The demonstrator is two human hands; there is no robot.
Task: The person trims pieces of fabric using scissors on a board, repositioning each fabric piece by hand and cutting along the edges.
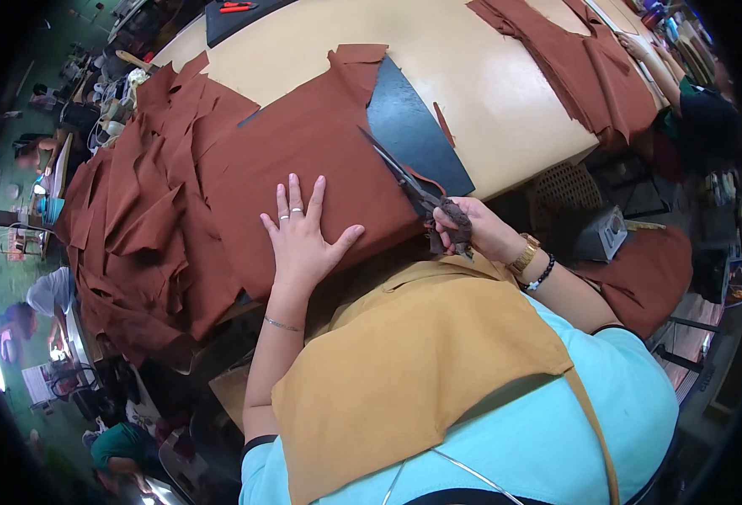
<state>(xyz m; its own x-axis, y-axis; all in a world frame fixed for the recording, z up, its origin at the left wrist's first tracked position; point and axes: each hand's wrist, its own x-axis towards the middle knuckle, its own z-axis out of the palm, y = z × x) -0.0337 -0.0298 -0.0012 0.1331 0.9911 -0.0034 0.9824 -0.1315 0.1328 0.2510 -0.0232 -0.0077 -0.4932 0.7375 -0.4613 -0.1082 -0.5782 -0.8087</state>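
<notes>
My left hand [305, 231] lies flat with its fingers spread on a smooth piece of reddish-brown fabric [270, 168]. To its right, my right hand [472, 225] is wrapped round the cloth-wrapped handles of large scissors [404, 172]. The blades point up and left over the fabric's right edge, beside a dark blue board [413, 126]. A thin brown strip curls next to the blades. Whether the blades touch the fabric is hard to tell.
Crumpled brown fabric [135, 219] is heaped on the left. More brown fabric [590, 76] lies at the upper right of the table [497, 101], near another person's arm [661, 71]. Red-handled pliers [238, 7] rest on a dark mat.
</notes>
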